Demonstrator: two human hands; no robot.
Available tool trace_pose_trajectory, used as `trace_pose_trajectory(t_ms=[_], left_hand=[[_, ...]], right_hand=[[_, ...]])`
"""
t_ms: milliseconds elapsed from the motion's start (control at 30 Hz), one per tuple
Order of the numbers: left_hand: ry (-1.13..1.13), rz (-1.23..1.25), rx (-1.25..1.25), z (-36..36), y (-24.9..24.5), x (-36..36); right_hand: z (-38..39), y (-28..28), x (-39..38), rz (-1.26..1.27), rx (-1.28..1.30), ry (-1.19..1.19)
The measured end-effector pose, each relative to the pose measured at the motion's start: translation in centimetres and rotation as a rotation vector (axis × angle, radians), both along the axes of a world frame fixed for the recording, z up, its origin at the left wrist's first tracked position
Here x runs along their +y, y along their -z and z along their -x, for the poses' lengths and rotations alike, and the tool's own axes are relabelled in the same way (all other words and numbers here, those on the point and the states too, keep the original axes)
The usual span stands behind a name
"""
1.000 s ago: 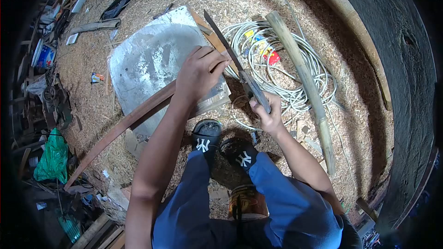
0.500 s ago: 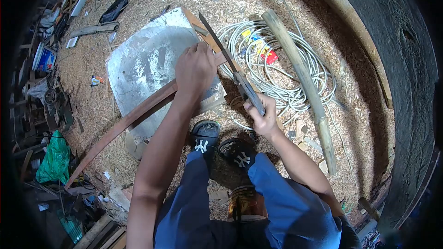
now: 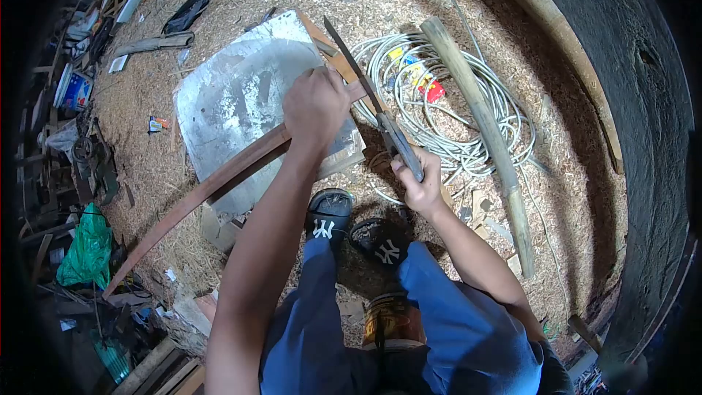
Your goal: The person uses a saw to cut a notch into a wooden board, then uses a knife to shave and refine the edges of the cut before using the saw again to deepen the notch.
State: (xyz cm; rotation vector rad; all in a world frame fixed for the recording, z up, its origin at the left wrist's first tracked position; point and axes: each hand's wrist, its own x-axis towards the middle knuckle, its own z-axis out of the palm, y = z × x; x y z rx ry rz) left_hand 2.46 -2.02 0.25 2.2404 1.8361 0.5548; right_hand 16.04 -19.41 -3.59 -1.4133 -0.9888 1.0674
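Note:
My left hand [image 3: 316, 106] is closed around a long reddish-brown wood strip [image 3: 219, 175], near its upper end. The strip slants from the lower left across a worn whitish metal sheet [image 3: 248, 95]. In my right hand [image 3: 420, 181] is the grey, worn handle of a hand saw [image 3: 363, 80], its dark narrow blade seen nearly edge-on and pointing up-left. The blade overlaps the strip's short end just beyond my left fist. Both my feet, in black slippers [image 3: 330, 212], are below the sheet.
A coil of pale cable [image 3: 409, 117] lies right of the saw, with a bare pole [image 3: 475, 102] over it. Wood shavings cover the floor. A green plastic bag [image 3: 86, 249] and scrap wood are at left; a dark, thick curved piece [image 3: 621, 88] stands at right.
The whole view has shifted slightly, moving the scene a little to the right. Both hands keep their grips, and the saw still crosses the strip's end.

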Motion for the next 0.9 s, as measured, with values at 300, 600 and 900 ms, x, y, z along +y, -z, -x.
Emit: trace_pose_trajectory(t_ms=[300, 600, 900], left_hand=[[-0.018, 0.033, 0.050, 0.1, 0.6, 0.3], [-0.020, 0.041, 0.099, -0.5, 0.5, 0.4], [-0.303, 0.095, -0.037, -1.4, -0.7, 1.1]], right_hand=[[0.2, 0.8, -0.2, -0.053, -0.037, 0.026], [-0.6, 0.5, -0.7, -0.039, 0.042, -0.014], [-1.2, 1.1, 0.8, -0.121, -0.021, -0.016]])
